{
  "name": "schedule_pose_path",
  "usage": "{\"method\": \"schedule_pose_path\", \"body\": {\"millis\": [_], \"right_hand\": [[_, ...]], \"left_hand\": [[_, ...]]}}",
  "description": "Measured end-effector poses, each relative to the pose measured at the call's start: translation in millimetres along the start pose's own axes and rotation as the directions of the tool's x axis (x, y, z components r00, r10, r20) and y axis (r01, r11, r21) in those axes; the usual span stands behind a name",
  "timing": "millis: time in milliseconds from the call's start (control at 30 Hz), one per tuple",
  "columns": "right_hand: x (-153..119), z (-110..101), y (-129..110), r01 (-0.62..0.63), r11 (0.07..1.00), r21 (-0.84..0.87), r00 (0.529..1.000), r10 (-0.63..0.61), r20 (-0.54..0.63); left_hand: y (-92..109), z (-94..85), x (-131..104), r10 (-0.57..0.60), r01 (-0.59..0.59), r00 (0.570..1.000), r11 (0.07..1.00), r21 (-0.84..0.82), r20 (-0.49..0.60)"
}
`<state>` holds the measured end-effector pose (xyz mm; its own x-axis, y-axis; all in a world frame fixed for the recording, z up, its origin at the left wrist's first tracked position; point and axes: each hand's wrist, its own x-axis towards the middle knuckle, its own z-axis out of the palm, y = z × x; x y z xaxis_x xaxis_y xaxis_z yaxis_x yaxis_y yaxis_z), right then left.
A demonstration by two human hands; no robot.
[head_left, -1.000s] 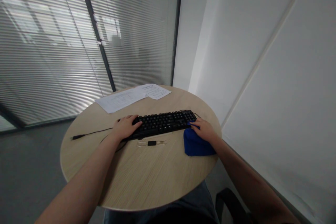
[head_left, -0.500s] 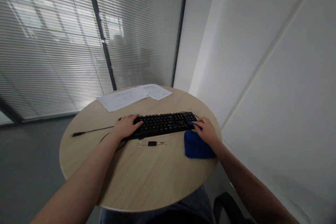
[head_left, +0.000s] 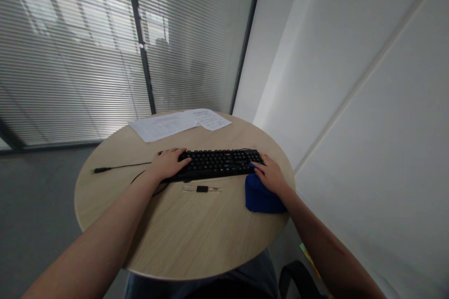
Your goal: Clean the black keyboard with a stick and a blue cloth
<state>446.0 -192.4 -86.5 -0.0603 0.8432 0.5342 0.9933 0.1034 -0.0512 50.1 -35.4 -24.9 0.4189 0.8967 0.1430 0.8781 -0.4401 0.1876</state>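
A black keyboard (head_left: 219, 162) lies on the round wooden table, slightly angled. My left hand (head_left: 169, 162) holds its left end, with the thumb across the keys and the fingers around the far left corner. At the opposite end, my right hand (head_left: 271, 173) pinches a blue cloth (head_left: 261, 196) against the number keys. Most of that cloth drapes from under the hand onto the tabletop. The right fingertips partly hide the keyboard's corner.
The round table (head_left: 196, 233) has printed papers (head_left: 164, 126) at its far side. A black USB cable (head_left: 122, 166) stretches out to the left. A small clear strip with a black middle (head_left: 202, 189) lies before the keyboard. A white wall (head_left: 351, 79) stands to the right.
My right hand has shifted a little at the keyboard's right end, its fingers now farther forward beside the corner. The left hand keeps its place. The camera view has tilted slightly.
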Motion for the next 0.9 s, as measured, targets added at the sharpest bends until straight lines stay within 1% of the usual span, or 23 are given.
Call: {"method": "schedule_pose_path", "body": {"millis": [167, 333, 533, 767, 900], "right_hand": [[0, 3, 4, 0.019, 0.999, 0.026, 0.999, -0.018, -0.034], [1, 4, 4, 0.023, 0.998, 0.056, 1.000, -0.022, -0.022], [4, 1, 6, 0.083, 0.988, 0.130, 0.996, -0.077, -0.051], [26, -11, 16, -0.022, 0.983, 0.182, 0.993, 0.043, -0.112], [34, -7, 11, -0.033, 0.983, 0.180, 0.990, 0.057, -0.129]], "left_hand": [[-2, 1.6, 1, 0.006, -0.006, 1.000, 1.000, -0.008, 0.003], [-4, 4.7, 3, 0.014, -0.015, 1.000, 1.000, -0.024, -0.014], [-5, 6.0, 3, 0.004, -0.005, 1.000, 0.999, -0.045, -0.025], [-1, 1.1, 0, 0.005, -0.005, 1.000, 1.000, -0.029, 0.002], [0, -0.9, -1, 0.002, -0.002, 1.000, 1.000, -0.011, 0.018]]}}
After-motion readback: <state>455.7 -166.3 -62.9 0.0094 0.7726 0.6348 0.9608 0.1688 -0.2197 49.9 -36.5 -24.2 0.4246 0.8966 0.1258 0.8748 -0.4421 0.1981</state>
